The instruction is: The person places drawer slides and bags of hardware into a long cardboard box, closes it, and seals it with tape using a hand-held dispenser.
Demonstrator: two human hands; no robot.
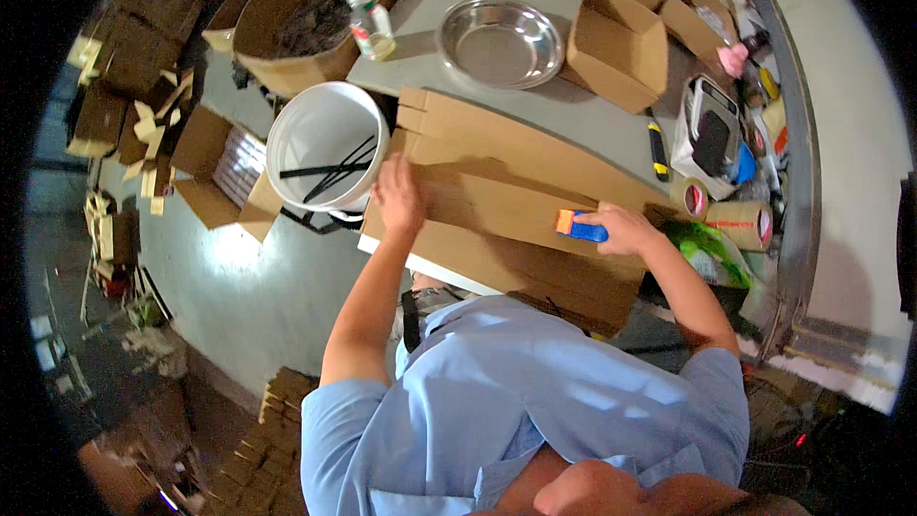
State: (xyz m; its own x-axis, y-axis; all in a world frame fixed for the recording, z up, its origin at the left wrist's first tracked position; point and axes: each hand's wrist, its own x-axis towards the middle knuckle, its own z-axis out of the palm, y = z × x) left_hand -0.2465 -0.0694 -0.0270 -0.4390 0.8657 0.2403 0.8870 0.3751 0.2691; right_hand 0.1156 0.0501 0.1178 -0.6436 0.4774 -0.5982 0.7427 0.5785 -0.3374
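A flat sheet of brown cardboard (497, 191) with fold lines and slots lies across the front of the table before me. My left hand (398, 195) lies on its left part, fingers stretched out, close to a white bucket (291, 124). Thin black strips (346, 168) stand in that bucket. On the right part of the cardboard, my right hand (623, 229) is closed around a small blue hand tool with an orange end (583, 225), which looks like a scraper. The orange end points left, and the tool is at the cardboard surface.
Behind the cardboard stand a steel bowl (501, 42), a clear bottle with a white cap (370, 21) and an open cardboard box (617, 48). To the right are a yellow-black knife (657, 146) and tape rolls (740, 224). Another open box (218, 168) lies left.
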